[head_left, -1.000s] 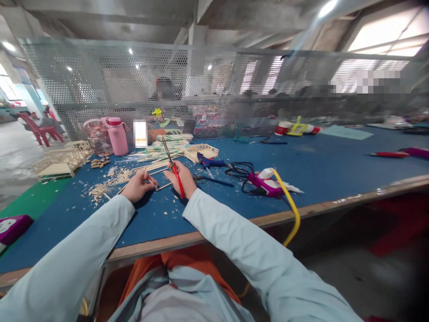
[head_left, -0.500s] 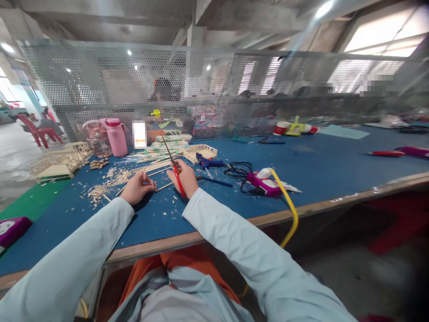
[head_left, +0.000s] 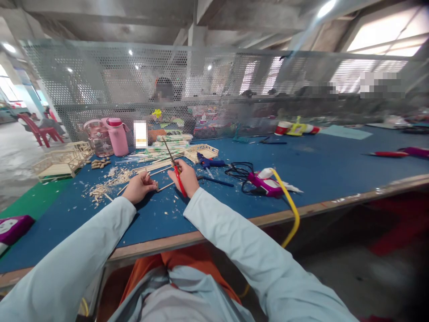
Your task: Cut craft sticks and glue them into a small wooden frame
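The right hand [head_left: 186, 179] had its fingers wrapped around a pair of scissors with red handles and dark metal blades [head_left: 178, 181], whose tips pointed forward, away from the fingers. The left hand [head_left: 139, 188], just beside it, had its fingers pinched together on the end of a thin, pale wooden stick [head_left: 166, 186], which slanted across the gap towards the right hand (its far end was hard to make out there). Left of the left fingers lay a loose heap of pale wood scraps [head_left: 114, 181] on the blue tabletop [head_left: 150, 223]. Beyond the right fingers sat a shallow, pale wooden tray with angled sides [head_left: 202, 152], and near it, to their right, a blue glue gun [head_left: 214, 162]. A slim, dark blue-handled tool [head_left: 217, 181] lay just right of them.
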Demonstrator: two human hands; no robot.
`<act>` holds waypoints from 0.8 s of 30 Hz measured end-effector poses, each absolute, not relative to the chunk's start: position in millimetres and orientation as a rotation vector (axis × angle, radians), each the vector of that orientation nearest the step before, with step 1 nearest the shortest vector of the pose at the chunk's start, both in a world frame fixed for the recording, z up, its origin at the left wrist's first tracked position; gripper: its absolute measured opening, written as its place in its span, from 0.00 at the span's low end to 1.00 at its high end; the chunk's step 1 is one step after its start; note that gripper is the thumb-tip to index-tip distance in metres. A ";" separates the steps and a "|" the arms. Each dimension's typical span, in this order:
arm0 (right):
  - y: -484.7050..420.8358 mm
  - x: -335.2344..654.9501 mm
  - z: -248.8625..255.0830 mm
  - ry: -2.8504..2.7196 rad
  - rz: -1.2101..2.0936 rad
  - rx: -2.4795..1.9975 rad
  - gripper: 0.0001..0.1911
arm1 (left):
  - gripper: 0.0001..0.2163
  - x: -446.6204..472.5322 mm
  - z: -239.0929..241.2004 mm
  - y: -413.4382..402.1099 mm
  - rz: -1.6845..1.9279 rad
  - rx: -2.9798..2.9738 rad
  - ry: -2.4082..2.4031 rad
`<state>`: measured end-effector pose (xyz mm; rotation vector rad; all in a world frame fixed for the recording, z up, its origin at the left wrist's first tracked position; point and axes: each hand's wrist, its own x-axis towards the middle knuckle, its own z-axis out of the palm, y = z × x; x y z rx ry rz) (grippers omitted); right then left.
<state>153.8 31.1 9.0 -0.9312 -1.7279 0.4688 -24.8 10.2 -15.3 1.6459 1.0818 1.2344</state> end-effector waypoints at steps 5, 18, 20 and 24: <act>33.4 150.1 3.2 -1.823 0.427 -0.977 0.17 | 0.18 -22.9 -13.5 7.8 1.239 1.699 1.214; 31.6 150.5 4.9 -1.834 0.409 -0.999 0.17 | 0.19 -20.7 -8.5 3.5 1.241 1.644 1.230; 32.6 150.5 4.8 -1.823 0.419 -0.999 0.17 | 0.19 -20.7 -8.5 3.8 1.230 1.654 1.246; 33.6 150.6 5.3 -1.784 0.451 -0.986 0.16 | 0.19 -20.2 -8.3 4.1 1.228 1.677 1.257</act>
